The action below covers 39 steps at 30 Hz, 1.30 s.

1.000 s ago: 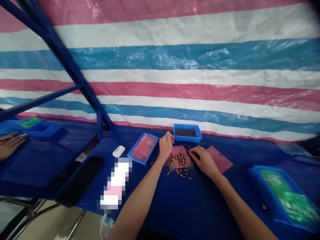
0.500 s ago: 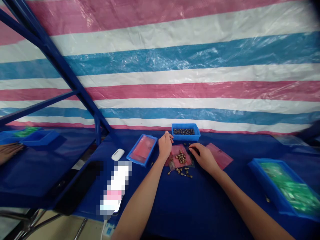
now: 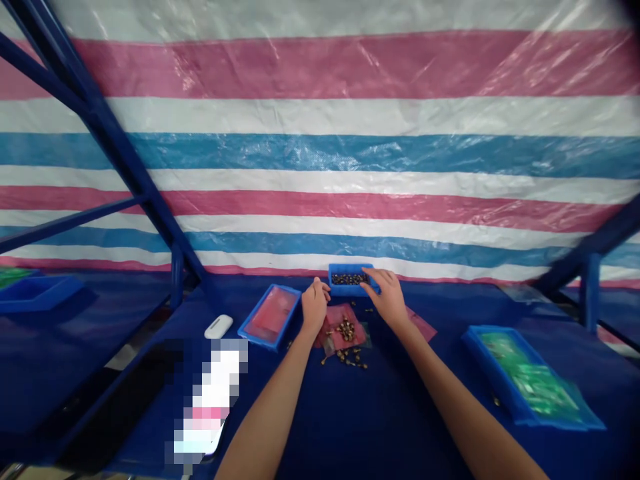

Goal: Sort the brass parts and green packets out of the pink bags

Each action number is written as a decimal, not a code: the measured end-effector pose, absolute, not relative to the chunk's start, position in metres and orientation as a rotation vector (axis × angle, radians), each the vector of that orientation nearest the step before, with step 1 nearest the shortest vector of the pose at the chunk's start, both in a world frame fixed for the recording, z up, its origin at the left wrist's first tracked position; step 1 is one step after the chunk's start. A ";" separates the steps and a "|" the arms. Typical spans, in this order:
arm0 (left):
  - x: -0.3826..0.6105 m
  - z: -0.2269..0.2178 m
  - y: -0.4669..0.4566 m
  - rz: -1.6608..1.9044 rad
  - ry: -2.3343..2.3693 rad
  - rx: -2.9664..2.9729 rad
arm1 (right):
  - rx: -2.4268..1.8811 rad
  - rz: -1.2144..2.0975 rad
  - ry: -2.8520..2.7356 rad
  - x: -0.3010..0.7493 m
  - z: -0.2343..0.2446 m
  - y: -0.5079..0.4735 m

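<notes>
The right hand [image 3: 387,298], fingers open, reaches over the near rim of a small blue bin [image 3: 345,268] of dark parts [image 3: 347,279], while the left hand [image 3: 315,308], curled, holding nothing visible, sits beside brass fittings [image 3: 345,330] heaped on a pink plastic bag [image 3: 335,321].

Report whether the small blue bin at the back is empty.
Not empty: the small blue bin holds a layer of dark small parts across its floor; the right hand reaches over its rim.
</notes>
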<state>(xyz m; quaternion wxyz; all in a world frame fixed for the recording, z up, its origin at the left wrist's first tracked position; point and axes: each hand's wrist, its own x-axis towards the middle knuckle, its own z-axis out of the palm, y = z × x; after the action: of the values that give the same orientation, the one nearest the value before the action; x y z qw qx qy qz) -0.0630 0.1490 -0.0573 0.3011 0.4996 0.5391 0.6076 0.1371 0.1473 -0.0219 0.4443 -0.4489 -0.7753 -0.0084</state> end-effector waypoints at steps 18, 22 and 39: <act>-0.061 -0.061 0.151 1.576 1.475 1.290 | -1.263 0.001 -2.254 0.167 -0.077 0.129; -0.061 -0.062 0.152 1.577 1.477 1.301 | -1.248 0.085 -2.206 0.164 -0.071 0.124; -0.064 -0.062 0.148 1.598 1.454 1.332 | -1.054 -0.072 -1.954 0.136 -0.006 0.116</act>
<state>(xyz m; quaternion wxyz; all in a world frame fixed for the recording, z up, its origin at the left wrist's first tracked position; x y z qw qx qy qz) -0.0635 0.1485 -0.0617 0.2972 0.5011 0.5469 0.6013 0.1364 0.1159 -0.0064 0.4441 -0.4252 -0.7882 -0.0289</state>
